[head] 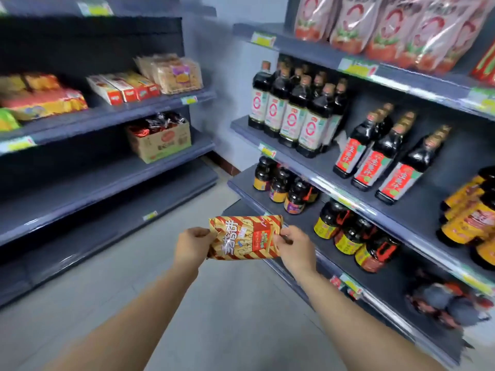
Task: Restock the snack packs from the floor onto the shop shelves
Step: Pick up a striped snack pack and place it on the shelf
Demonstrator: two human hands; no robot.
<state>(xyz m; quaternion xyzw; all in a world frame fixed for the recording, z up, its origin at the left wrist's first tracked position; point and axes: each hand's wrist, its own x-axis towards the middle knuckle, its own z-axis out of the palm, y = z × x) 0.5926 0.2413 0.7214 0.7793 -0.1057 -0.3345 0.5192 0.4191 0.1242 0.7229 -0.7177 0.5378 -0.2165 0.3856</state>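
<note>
Now, left hand, right hand each pinch striped snack pack edge — Chinese lettering, blurred.

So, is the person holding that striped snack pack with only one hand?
No, the left hand and the right hand each grip one side of the snack pack.

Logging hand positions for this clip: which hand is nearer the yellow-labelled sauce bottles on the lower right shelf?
Right. The right hand grips the snack pack just left of the yellow-labelled sauce bottles; the left hand grips the pack's opposite edge, farther from them.
</note>
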